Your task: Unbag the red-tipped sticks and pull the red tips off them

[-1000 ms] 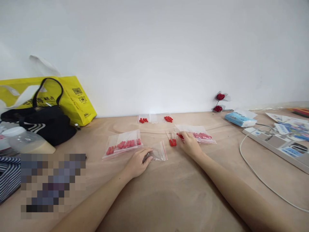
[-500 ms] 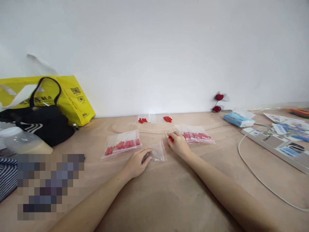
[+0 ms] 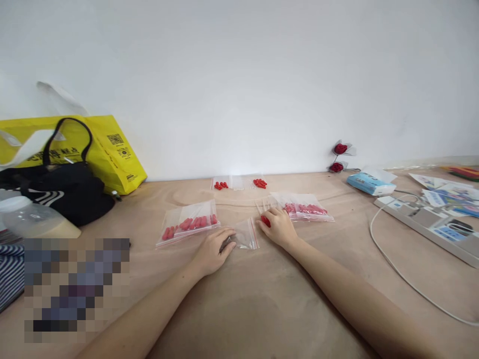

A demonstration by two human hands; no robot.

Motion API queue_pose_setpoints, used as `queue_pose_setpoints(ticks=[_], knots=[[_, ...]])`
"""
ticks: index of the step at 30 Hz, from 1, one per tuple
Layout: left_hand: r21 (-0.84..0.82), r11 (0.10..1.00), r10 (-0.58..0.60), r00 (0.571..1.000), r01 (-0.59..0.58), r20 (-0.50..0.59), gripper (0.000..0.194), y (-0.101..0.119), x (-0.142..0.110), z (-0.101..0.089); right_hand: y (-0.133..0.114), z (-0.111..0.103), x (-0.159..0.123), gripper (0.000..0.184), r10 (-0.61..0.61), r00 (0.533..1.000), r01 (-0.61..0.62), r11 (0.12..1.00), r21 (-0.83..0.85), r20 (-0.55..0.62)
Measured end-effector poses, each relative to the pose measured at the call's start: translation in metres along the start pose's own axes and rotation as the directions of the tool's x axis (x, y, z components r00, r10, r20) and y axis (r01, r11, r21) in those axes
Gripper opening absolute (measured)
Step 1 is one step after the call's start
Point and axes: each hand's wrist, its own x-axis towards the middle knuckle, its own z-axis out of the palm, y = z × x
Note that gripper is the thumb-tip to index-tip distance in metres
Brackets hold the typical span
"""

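My left hand (image 3: 213, 251) rests on the near left part of a clear zip bag (image 3: 247, 235) with a red strip at its right end. Its fingers are curved, with thumb and fingertips apart; its underside is hidden. Just right of that bag, my right hand (image 3: 280, 227) is closed on small red-handled pieces (image 3: 265, 221) with thin pale shafts pointing away. The fingers partly hide them, and I cannot tell their exact kind. Zip bags holding similar red pieces lie left (image 3: 194, 222) and right (image 3: 309, 208) of my hands.
More red pieces lie at the back in two piles, left (image 3: 220, 185) and right (image 3: 260, 183), on clear bags. A yellow bag (image 3: 127, 172), black bag (image 3: 80, 192) and bottle (image 3: 56, 227) stand left. Tissues (image 3: 370, 183), a power strip (image 3: 422, 224) and its cable (image 3: 385, 264) are right.
My right hand has moved left from the edge of the right bag to the loose red-handled pieces and closed over them. The left hand stays in place; the view has shifted slightly.
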Motion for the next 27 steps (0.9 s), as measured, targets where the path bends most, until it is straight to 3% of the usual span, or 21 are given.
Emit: queue_pose_setpoints(ticks=[4,9,13,16,20,25,27], knots=[[-0.005,1.000,0.005,1.000,-0.005,-0.011,0.025,0.001,0.000,-0.001,-0.007,-0.006,-0.005,0.022,-0.014,0.998,0.014,1.000,-0.004,-0.055],[0.011,1.000,0.004,1.000,-0.004,0.031,0.032,0.002,-0.001,-0.002,-0.017,-0.015,-0.016,0.023,-0.090,0.996,0.092,0.974,0.208,-0.021],[0.067,0.996,0.046,0.988,-0.056,0.145,0.042,0.001,-0.003,-0.003,-0.029,-0.012,-0.021,0.027,0.033,0.998,-0.045,0.966,0.255,0.051],[0.073,0.992,0.085,0.982,-0.098,0.167,0.042,0.001,-0.005,-0.003,-0.033,-0.006,-0.023,0.023,0.142,0.986,-0.158,0.962,0.221,0.087],[0.061,0.996,0.064,0.996,-0.068,0.065,0.035,0.000,-0.005,-0.002,-0.029,-0.003,-0.023,0.020,0.166,0.980,-0.190,0.950,0.249,0.115],[-0.018,0.996,-0.085,0.989,0.084,-0.120,0.037,0.001,-0.002,-0.001,-0.024,-0.007,-0.022,0.015,0.036,0.997,-0.053,0.959,0.279,0.065],[-0.065,0.988,-0.147,0.978,0.138,-0.148,0.038,0.002,-0.002,0.001,-0.025,-0.008,-0.022,0.013,-0.019,0.998,0.000,0.950,0.312,0.058]])
